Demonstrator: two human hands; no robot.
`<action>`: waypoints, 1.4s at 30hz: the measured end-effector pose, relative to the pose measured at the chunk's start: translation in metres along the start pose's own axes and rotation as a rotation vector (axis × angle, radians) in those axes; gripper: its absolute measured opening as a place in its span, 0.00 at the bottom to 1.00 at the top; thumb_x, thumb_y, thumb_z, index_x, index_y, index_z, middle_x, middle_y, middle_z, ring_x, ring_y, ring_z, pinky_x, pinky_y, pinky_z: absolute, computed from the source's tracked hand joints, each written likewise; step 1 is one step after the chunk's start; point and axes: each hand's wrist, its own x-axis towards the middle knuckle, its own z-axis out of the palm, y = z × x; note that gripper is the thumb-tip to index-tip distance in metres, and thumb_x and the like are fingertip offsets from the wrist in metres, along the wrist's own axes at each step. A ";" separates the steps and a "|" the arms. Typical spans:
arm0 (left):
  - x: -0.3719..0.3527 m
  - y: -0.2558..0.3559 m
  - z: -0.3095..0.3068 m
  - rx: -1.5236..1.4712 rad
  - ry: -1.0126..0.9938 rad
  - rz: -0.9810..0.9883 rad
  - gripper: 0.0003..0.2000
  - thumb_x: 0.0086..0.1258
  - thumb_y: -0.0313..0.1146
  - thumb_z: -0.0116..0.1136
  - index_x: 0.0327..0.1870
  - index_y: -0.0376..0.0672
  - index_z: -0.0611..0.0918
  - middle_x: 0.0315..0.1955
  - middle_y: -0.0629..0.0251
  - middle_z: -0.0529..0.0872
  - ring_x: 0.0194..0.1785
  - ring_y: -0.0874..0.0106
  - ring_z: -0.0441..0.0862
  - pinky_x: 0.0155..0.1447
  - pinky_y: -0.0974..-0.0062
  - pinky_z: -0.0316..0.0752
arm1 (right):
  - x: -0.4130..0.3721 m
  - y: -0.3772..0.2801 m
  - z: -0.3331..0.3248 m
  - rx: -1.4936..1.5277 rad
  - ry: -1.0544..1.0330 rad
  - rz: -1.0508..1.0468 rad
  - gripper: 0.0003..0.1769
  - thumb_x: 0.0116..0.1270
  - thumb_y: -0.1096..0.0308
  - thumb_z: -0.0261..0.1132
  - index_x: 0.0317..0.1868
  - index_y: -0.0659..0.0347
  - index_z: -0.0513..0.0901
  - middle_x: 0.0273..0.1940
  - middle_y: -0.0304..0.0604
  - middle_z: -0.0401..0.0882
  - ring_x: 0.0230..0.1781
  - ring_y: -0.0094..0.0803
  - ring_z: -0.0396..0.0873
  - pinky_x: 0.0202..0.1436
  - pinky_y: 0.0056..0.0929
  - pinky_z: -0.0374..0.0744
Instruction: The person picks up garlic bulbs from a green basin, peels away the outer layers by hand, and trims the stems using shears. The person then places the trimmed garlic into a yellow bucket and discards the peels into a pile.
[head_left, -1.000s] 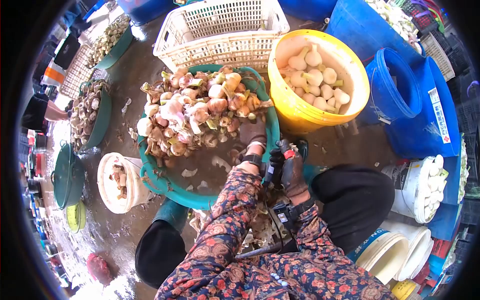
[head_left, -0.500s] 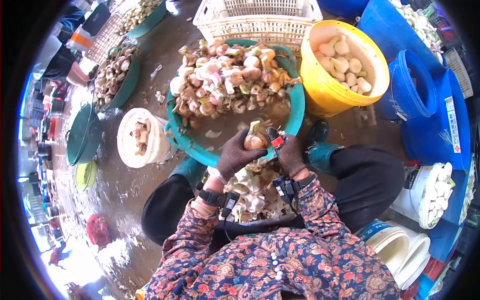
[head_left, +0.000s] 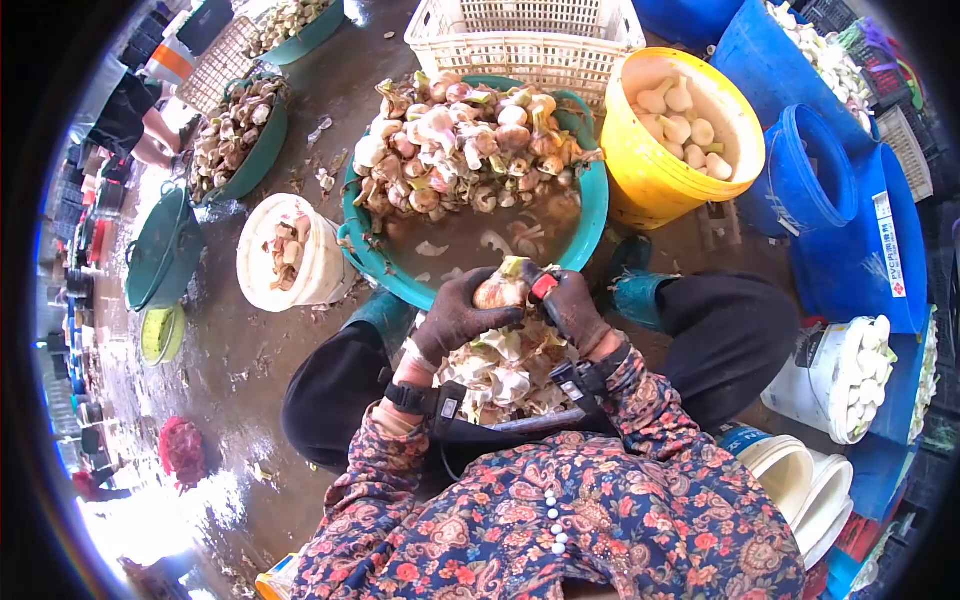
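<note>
Fingers of the left hand (head_left: 450,320) grasp a garlic bulb (head_left: 500,291), mid-frame; the right hand (head_left: 578,312) curls its fingers in beside it, red band (head_left: 544,286) showing, exact grip hard to tell. Pale peelings (head_left: 498,375) lie just below. Above, a green tub (head_left: 596,205) heaped with garlic (head_left: 455,145); upper right, a yellow bucket (head_left: 645,185) holding white bulbs (head_left: 676,130).

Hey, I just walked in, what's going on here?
A gloved person holds a garlic bulb in the left hand, with the right hand up against it, above a pile of papery skins. Just ahead, a teal tub holds a heap of bulbs with skins on. Beside it, a yellow bucket contains clean, pale bulbs.
</note>
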 end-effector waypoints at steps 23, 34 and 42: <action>-0.002 -0.017 0.023 0.456 0.194 0.357 0.21 0.51 0.29 0.68 0.48 0.42 0.78 0.37 0.59 0.82 0.39 0.68 0.80 0.44 0.73 0.75 | 0.000 0.010 -0.006 0.614 -0.344 0.446 0.24 0.71 0.47 0.46 0.33 0.59 0.77 0.24 0.36 0.76 0.19 0.26 0.73 0.21 0.21 0.71; 0.008 -0.041 0.029 -0.756 0.249 -0.170 0.12 0.69 0.33 0.53 0.46 0.33 0.79 0.38 0.64 0.83 0.40 0.74 0.81 0.47 0.77 0.75 | -0.011 -0.013 -0.006 0.740 -0.462 0.053 0.12 0.66 0.65 0.59 0.46 0.63 0.74 0.38 0.36 0.75 0.37 0.22 0.74 0.40 0.21 0.74; -0.004 -0.046 0.019 -0.135 0.337 0.211 0.17 0.67 0.25 0.50 0.56 0.30 0.71 0.51 0.56 0.79 0.52 0.69 0.78 0.55 0.74 0.73 | -0.011 -0.012 -0.006 -0.494 -0.180 -0.869 0.28 0.51 0.66 0.69 0.55 0.55 0.76 0.54 0.49 0.72 0.56 0.46 0.67 0.60 0.34 0.67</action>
